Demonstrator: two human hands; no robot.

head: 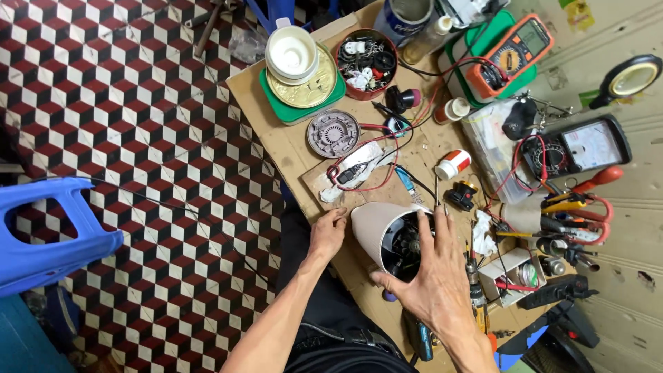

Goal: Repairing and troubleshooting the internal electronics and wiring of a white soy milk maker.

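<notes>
Housing [378, 228] of a beige appliance, cone-shaped and lying on its side near the front edge of the cardboard-covered workbench [273, 131], sits between your two hands with its open end turned toward you, dark motor parts showing inside. Beyond the bench, the floor [138, 124] spreads in red, black and white cube-pattern tiles, and a blue plastic stool [48, 235] stands on it at your far left. Your right hand [431, 276] is spread wide over the housing's open mouth, fingers splayed and resting on the rim, thumb hooked at the lower edge, so it grips the housing loosely from the front. Your left hand [327, 231] lies just beside the housing's closed end, fingers curled and touching the bench; whether it presses the housing itself you cannot tell.

Farther back on the bench you have a green tray [297, 110] bearing a gold lid and a white bowl [292, 54], and next to it a round red tin [366, 65] full of small parts. An orange multimeter [507, 55] lies at the back right, with a black needle meter [587, 145] near the wall. A grey round vented cover [333, 133] sits just behind the housing, beside a tangle of red wires [366, 166]. Pliers with red handles [580, 214] lie to your right, and a small white spool [453, 164] stands near them.
</notes>
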